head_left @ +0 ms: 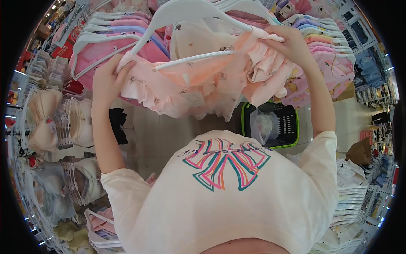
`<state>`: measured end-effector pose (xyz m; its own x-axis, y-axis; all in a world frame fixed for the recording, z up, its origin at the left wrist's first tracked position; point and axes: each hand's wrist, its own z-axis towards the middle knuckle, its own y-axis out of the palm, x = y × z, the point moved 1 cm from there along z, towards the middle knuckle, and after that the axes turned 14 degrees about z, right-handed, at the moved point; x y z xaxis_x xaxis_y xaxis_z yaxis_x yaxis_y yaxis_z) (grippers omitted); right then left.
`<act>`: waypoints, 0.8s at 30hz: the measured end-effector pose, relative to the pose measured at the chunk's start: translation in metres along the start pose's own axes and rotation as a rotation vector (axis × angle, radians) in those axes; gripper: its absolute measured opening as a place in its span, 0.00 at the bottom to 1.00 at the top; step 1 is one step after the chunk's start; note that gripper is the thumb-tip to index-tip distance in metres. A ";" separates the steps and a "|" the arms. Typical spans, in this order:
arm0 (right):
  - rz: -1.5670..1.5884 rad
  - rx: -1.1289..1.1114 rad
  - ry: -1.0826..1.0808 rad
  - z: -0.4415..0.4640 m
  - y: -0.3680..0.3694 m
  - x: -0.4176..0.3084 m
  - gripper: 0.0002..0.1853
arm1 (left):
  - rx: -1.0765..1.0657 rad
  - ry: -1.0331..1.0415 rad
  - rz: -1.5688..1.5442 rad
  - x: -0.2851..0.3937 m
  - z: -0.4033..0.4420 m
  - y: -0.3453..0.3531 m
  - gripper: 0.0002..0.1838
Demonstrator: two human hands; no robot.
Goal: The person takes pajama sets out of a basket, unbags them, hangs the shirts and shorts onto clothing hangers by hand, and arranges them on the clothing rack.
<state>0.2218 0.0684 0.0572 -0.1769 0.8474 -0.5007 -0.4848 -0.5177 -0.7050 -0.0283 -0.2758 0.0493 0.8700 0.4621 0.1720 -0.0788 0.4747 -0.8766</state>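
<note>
A pale pink ruffled garment point(182, 95) with small printed figures hangs on a white hanger point(186, 12) in front of me. My left hand point(111, 78) is closed on its shoulder at the left end of the hanger. At the opposite shoulder, my right hand point(289, 45) pinches the fabric beside the hanger's right arm. The garment droops between both hands in loose, gauzy folds. Behind it is a cream garment point(198, 40) with small dark motifs, partly hidden.
Pink clothes point(105, 53) on white hangers fill the rack at left, and patterned pyjamas point(323, 72) hang at right. A black shopping basket point(287, 125) with a green rim stands on the floor, a clear plastic bag inside. Bras point(44, 118) hang along the left side.
</note>
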 end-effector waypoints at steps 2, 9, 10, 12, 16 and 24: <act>-0.004 0.023 0.016 -0.006 -0.002 -0.001 0.16 | -0.031 -0.117 -0.166 -0.008 -0.005 0.003 0.08; -0.129 0.094 0.012 -0.044 -0.011 -0.015 0.13 | 0.039 0.028 -0.265 0.024 -0.011 0.026 0.08; -0.132 0.127 0.057 -0.052 -0.014 -0.008 0.13 | 0.058 0.050 -0.242 0.034 -0.005 0.028 0.09; -0.154 0.220 0.124 -0.066 -0.020 0.001 0.13 | 0.102 0.084 -0.199 0.057 0.008 0.032 0.10; -0.230 0.341 0.271 -0.093 -0.035 0.018 0.14 | 0.184 0.184 -0.150 0.090 0.044 0.058 0.14; -0.228 0.364 0.450 -0.094 -0.039 0.053 0.15 | 0.053 0.168 -0.212 0.092 0.087 0.105 0.16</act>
<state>0.3113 0.1222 0.0110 0.3053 0.7578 -0.5766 -0.7430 -0.1891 -0.6420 0.0014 -0.1183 0.0119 0.9380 0.2196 0.2683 0.0922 0.5881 -0.8035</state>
